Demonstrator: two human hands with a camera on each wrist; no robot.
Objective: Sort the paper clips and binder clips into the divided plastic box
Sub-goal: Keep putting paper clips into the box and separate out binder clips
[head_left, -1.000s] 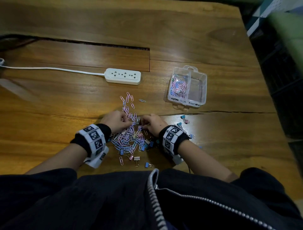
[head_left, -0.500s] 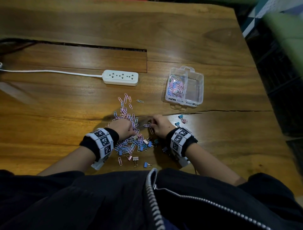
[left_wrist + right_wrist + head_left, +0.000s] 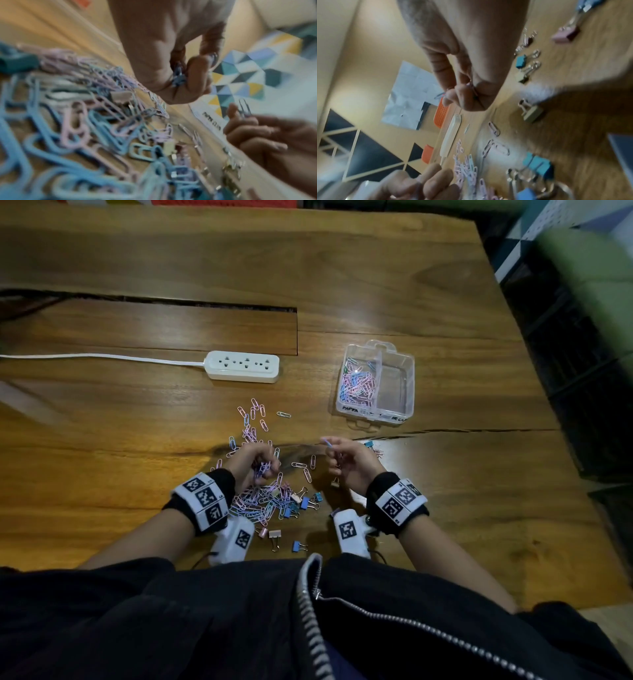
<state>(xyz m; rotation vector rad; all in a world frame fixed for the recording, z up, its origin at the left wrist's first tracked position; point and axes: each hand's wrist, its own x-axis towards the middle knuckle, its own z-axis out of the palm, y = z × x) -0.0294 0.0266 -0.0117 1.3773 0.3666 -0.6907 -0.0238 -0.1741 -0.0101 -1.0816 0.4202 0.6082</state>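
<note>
A heap of pastel paper clips (image 3: pixel 257 501) mixed with blue and pink binder clips (image 3: pixel 305 503) lies on the wooden table near my body. My left hand (image 3: pixel 255 465) is curled around a bunch of paper clips (image 3: pixel 178 77) just above the heap. My right hand (image 3: pixel 346 460), raised off the table, pinches a few paper clips (image 3: pixel 441 95) at its fingertips. The clear divided box (image 3: pixel 407 385) stands farther off to the right; its left compartment holds paper clips (image 3: pixel 358 385), its right one looks empty.
A white power strip (image 3: pixel 242 366) with its cord lies beyond the heap to the left. Loose paper clips (image 3: pixel 253 414) trail from the heap toward it. A few binder clips (image 3: pixel 371 446) lie right of my right hand. A crack (image 3: pixel 462 431) runs across the table.
Both hands have lifted off the heap with paper clips in them. The right hand has moved up and right, toward the box.
</note>
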